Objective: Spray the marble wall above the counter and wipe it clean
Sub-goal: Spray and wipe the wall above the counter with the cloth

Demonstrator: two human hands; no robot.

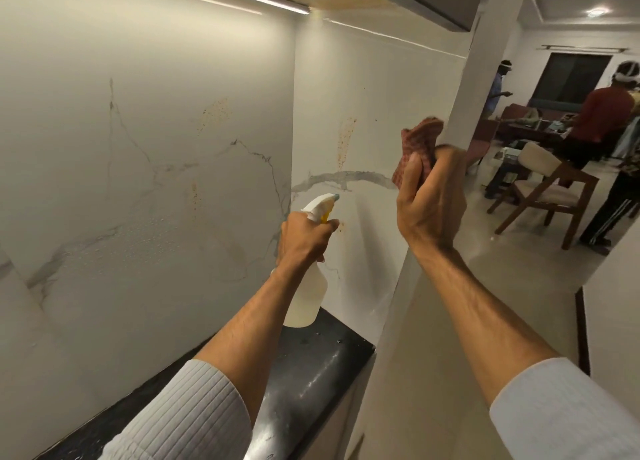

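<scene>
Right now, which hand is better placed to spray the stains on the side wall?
Left. The left hand holds the spray bottle, nozzle toward the orange stains. The right hand holds only the cloth.

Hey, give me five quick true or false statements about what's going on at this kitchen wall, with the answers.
1. The left hand holds the spray bottle. True.
2. The right hand is empty. False: it grips a bunched reddish cloth.
3. The cloth is pressed flat against the marble wall. False: it is held up in the air, off the wall.
4. Orange-brown splatter stains show on the wall. True.
5. The counter below the wall is white. False: it is black and glossy.
</scene>
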